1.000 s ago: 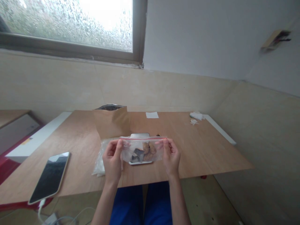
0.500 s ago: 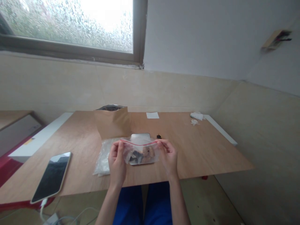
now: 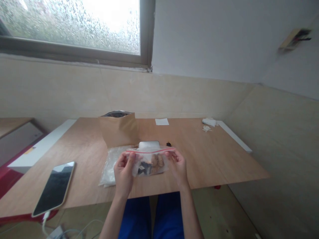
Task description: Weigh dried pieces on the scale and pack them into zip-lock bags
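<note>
Big plywood tabletop (image 3: 211,159) fills most of the view, under a rain-spattered window. A brown paper bag (image 3: 119,131) stands upright toward the back, mouth open. A phone (image 3: 53,188) lies screen up at the near left edge, cable plugged in. A flat pile of clear bags (image 3: 109,166) sits just left of centre. The zip bag (image 3: 149,159) with the red seal strip hangs just above the tabletop, with brown and dark pieces inside. The left hand (image 3: 123,172) and right hand (image 3: 178,166) each have a pinching grip on a top corner. A white object (image 3: 149,144) sits right behind it – can't tell what. A paper slip (image 3: 161,121) and crumpled tissues (image 3: 208,122) lie at the far edge.
</note>
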Motion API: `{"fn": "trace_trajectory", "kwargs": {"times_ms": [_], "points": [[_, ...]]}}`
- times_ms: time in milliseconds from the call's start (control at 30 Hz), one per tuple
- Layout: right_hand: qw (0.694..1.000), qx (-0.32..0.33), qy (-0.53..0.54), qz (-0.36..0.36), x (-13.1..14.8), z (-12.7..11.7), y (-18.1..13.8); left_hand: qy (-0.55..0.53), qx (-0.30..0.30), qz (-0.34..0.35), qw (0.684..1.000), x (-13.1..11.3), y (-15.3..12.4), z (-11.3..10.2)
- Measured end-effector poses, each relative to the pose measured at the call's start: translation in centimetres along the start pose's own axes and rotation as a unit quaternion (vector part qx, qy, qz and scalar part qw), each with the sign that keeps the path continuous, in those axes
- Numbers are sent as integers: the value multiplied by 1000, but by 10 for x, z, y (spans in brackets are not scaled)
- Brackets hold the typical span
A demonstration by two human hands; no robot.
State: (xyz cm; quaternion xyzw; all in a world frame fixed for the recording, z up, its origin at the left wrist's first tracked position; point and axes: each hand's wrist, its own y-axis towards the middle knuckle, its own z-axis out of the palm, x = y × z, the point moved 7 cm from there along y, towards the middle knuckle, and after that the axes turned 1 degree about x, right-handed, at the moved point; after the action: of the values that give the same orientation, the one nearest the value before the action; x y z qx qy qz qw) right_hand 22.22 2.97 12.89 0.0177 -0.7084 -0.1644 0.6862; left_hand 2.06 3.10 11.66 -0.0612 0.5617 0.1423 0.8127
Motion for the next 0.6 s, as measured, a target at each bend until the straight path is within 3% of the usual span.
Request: {"fn": "trace_trajectory", "kwargs": {"times_ms": [167, 433, 600], "points": [[1000, -12, 4, -6, 6, -1, -2, -9, -10, 15, 1000, -4, 1, -1], [997, -66, 26, -15, 7, -7, -4, 103, -15, 70, 992, -12, -6, 2], [991, -111, 4, -71, 17, -11, -6, 131, -20, 61, 989, -9, -9, 6]]}}
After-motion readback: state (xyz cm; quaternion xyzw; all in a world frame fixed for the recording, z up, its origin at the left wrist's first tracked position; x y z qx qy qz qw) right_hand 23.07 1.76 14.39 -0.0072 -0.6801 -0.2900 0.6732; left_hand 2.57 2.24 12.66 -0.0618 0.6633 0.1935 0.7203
